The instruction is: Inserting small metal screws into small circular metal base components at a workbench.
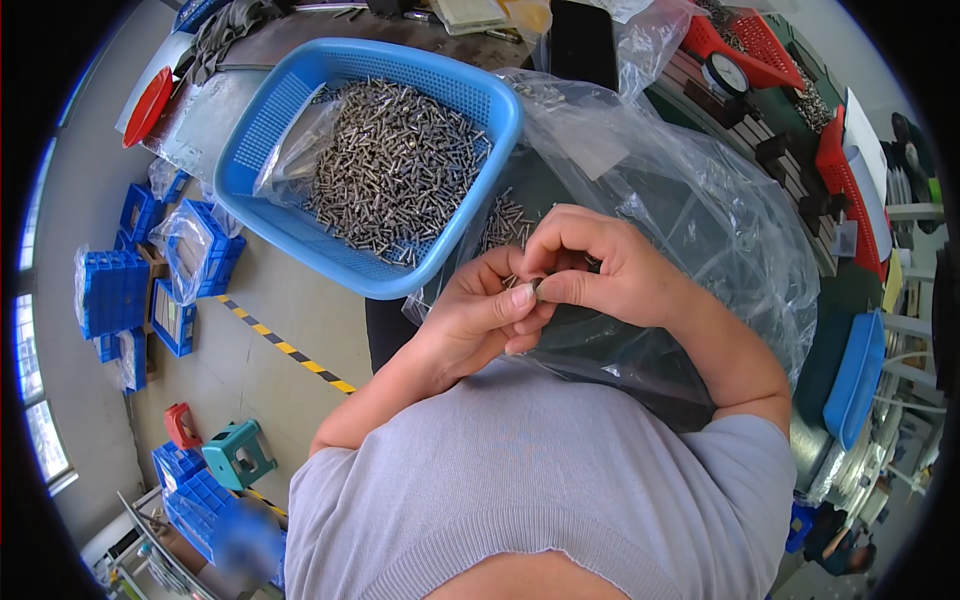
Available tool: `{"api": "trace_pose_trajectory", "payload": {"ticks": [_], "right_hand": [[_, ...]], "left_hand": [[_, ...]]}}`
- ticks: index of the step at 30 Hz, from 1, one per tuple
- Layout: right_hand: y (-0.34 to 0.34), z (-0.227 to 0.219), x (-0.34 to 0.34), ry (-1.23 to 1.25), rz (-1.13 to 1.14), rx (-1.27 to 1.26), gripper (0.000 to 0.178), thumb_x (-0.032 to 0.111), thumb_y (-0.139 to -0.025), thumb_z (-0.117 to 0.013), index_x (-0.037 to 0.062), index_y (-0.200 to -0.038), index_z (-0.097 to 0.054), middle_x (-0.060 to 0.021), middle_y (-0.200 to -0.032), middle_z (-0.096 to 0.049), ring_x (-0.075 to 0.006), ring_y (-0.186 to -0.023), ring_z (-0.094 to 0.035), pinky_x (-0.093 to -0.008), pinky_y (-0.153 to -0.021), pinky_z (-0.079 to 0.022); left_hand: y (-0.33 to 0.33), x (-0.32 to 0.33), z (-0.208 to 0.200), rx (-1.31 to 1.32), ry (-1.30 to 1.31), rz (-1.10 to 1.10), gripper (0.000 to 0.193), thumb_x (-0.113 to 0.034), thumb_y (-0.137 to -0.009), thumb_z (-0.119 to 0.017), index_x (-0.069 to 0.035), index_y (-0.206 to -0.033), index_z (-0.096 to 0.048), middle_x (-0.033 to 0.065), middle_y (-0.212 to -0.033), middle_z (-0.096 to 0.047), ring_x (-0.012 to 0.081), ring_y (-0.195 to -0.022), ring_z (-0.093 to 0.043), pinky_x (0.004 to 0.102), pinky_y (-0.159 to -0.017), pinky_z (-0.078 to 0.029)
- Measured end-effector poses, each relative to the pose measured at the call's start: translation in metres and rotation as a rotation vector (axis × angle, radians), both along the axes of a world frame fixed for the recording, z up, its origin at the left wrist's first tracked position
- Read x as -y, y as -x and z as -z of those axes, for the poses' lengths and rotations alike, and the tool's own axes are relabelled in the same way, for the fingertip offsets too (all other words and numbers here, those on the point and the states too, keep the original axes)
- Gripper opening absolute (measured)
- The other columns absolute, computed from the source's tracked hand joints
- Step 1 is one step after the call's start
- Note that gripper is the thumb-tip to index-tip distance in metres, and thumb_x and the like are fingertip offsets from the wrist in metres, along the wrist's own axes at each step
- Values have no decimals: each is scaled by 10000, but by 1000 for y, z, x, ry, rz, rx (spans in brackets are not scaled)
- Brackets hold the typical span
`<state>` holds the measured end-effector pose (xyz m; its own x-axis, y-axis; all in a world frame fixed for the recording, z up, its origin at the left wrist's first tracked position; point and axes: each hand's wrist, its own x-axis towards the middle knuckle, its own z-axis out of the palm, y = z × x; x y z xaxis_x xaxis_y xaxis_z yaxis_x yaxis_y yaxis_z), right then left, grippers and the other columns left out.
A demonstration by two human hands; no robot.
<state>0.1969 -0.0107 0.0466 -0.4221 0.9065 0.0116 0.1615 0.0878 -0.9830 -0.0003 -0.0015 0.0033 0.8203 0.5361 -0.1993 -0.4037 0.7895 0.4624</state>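
Note:
My left hand [478,312] and my right hand [605,268] meet over the plastic sheet, fingertips closed together. Between their thumbs and fingers is a small dark metal part [537,287], mostly covered by the fingertips. A few small metal pins [511,281] show in the curled fingers of my left hand. Just beyond the hands lies a loose pile of similar pins [507,222]. To the left of it stands a blue plastic basket [365,283] with a great heap of small metal pins [395,165] and a clear plastic bag [295,158] inside.
Clear plastic sheeting [720,215] spreads over the dark green table at right. A black phone [583,45] lies at the back. Toward the right are a dial gauge [725,74], red baskets [845,185] and a blue tray [855,380]. Blue crates [115,290] stand on the floor at left.

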Motion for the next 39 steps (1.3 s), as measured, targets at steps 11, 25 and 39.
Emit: {"api": "trace_pose_trajectory", "payload": {"ticks": [11, 25, 39], "right_hand": [[-2, 0, 4, -488, 112, 212, 162, 39, -723, -747, 44, -817, -615, -57, -831, -569, -196, -782, -567, -295, -670, -462], [-33, -2, -14, -555, 214, 817, 186, 30, -769, -656, 47, -954, -644, -95, -853, -618, -277, -780, -611, -360, -695, -492], [-29, 21, -25, -580, 171, 620, 128, 41, -745, -684, 44, -861, -632, -69, -808, -585, -228, -740, -585, -325, -654, -464]], "left_hand": [[-3, 5, 2, 36, -19, -46, 222, -252, -929, -607, -60, -1019, -543, 37, -893, -565, 103, -737, -475, 243, -603, -395], [-5, 4, 2, 29, -17, -77, 214, -169, -912, -621, -50, -1071, -542, 128, -1033, -588, 115, -733, -487, 225, -565, -417], [-3, 2, -1, 42, 0, -26, 268, -231, -948, -573, -51, -1144, -544, 74, -959, -561, 105, -746, -488, 240, -602, -430]]}}
